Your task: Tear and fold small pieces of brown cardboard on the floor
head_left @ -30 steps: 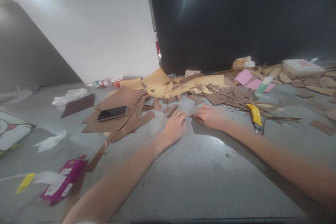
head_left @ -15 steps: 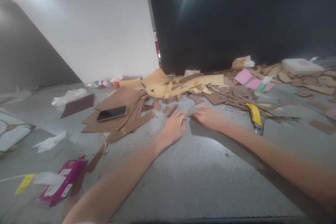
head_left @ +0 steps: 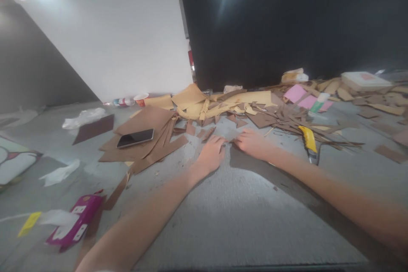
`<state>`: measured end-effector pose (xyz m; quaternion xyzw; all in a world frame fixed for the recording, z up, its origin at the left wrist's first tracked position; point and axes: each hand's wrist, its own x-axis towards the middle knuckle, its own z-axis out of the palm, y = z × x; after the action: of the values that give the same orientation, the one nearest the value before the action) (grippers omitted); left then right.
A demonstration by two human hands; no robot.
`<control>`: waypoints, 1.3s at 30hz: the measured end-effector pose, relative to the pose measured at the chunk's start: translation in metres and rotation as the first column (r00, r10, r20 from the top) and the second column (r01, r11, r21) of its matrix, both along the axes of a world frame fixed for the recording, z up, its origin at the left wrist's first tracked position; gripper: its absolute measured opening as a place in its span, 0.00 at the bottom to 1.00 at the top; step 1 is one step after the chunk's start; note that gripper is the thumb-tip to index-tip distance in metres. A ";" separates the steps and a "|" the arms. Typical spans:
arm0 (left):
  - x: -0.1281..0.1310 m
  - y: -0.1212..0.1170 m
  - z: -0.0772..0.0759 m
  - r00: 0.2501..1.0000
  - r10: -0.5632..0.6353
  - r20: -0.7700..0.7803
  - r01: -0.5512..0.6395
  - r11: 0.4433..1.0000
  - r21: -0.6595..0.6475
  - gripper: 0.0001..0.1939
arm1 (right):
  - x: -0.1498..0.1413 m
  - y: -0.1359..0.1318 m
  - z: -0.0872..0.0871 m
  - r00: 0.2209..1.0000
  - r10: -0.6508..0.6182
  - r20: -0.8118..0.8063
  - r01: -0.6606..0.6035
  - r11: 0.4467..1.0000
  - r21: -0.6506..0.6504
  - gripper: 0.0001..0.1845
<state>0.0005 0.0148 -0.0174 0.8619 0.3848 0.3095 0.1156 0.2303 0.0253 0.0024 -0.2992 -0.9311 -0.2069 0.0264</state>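
Note:
My left hand (head_left: 212,153) rests low over the grey table, fingers curled down and pressed together. Facing it a short gap away is my right hand (head_left: 253,143), its fingers bent in a pinch. A small brown scrap (head_left: 230,141), like paper or thin board, shows between the fingertips of both hands. Most of it is hidden under the fingers. Just beyond the hands lie several brown cut pieces (head_left: 208,134). A yellow utility knife (head_left: 308,139) lies right of my right hand.
To the left, a phone (head_left: 135,137) lies on stacked brown sheets (head_left: 148,119). Nearer stands a purple tissue pack (head_left: 79,221). Yellow offcuts (head_left: 191,110) and brown strips (head_left: 283,117) pile up at the back, before a white panel (head_left: 121,38) and a black panel (head_left: 287,25).
My right hand has shifted and turned slightly, and less of the brown scrap shows beneath its fingers. My left hand stays almost where it was.

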 end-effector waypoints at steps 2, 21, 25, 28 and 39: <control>0.000 0.001 0.000 1.000 0.002 -0.001 -0.002 1.000 -0.003 0.19 | -0.001 0.000 0.000 1.000 -0.004 0.000 0.004 1.000 -0.003 0.11; -0.001 0.009 0.004 0.995 -0.041 0.089 0.049 0.995 -0.089 0.12 | -0.013 -0.003 -0.021 0.522 -0.398 -0.754 -0.168 0.819 -0.548 0.20; -0.001 0.006 0.008 0.994 -0.063 0.093 0.074 0.989 -0.126 0.12 | -0.011 -0.002 -0.019 0.498 -0.424 -0.756 -0.204 0.790 -0.578 0.19; -0.002 0.005 0.008 0.994 -0.045 0.095 0.059 0.987 -0.147 0.12 | -0.011 -0.001 -0.017 0.495 -0.441 -0.748 -0.224 0.767 -0.601 0.19; -0.006 0.003 0.008 0.991 -0.037 0.129 0.048 0.996 -0.080 0.17 | -0.014 -0.007 -0.011 0.535 -0.456 -0.711 -0.252 0.718 -0.649 0.21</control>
<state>-0.0051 0.0177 -0.0092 0.8429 0.3707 0.3450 0.1819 0.2158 0.0183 -0.0091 -0.4060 -0.7842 0.3216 0.3417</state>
